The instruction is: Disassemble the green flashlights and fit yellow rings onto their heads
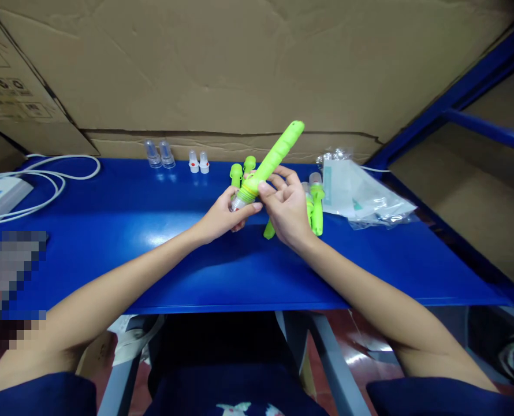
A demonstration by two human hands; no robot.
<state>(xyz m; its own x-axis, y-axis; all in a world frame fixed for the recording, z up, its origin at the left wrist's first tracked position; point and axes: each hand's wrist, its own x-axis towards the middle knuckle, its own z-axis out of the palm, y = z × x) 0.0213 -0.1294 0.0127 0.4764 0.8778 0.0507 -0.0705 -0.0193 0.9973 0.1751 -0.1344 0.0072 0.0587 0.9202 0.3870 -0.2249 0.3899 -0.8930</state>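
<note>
A long lime-green ribbed plastic tube (278, 151) with a clear cap at its lower end is held tilted above the blue table (153, 254). My left hand (222, 216) pinches the clear capped end. My right hand (285, 208) grips the green body just above that end, fingers curled round it. Behind my hands stand two short green pieces (242, 171). More green pieces (315, 208) lie on the table by my right hand, partly hidden by it.
Two clear caps (159, 153) and two small white-and-red caps (198, 162) stand near the table's back edge. Clear plastic bags (361, 193) lie at the right. A white device with a cable (6, 193) sits at the left. Cardboard (239, 69) forms the back wall.
</note>
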